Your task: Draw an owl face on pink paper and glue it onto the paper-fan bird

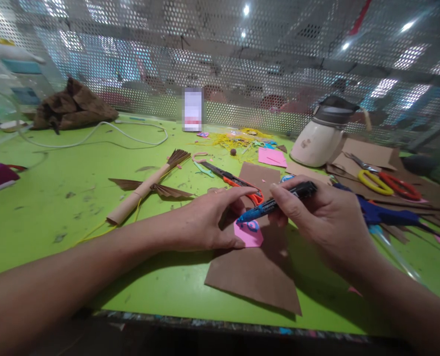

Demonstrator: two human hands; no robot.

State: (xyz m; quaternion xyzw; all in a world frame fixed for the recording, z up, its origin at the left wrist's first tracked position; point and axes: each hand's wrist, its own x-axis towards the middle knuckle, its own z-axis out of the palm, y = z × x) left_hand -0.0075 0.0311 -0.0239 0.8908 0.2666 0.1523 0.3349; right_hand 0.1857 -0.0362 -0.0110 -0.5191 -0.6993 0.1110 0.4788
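My right hand (327,222) grips a blue marker (272,205) with a dark barrel, its tip down at a small pink piece of paper (252,239). Blue swirl marks show on that paper. My left hand (208,217) pins the pink paper at its left edge, thumb at the near side and fingers curled beyond it. Under the pink paper lies a brown cardboard piece (255,284), its near end flaring out. Just beyond my left fingers is an orange and black utility knife (230,179), partly hidden by the hand.
Left of the hands lies a rolled paper tube (146,190) with pleated paper fins and yellow string. A white jug (314,141), scissors (377,183) and a blue glue gun (383,213) are at right. Yellow shreds (235,141) and a phone (193,110) sit at the back.
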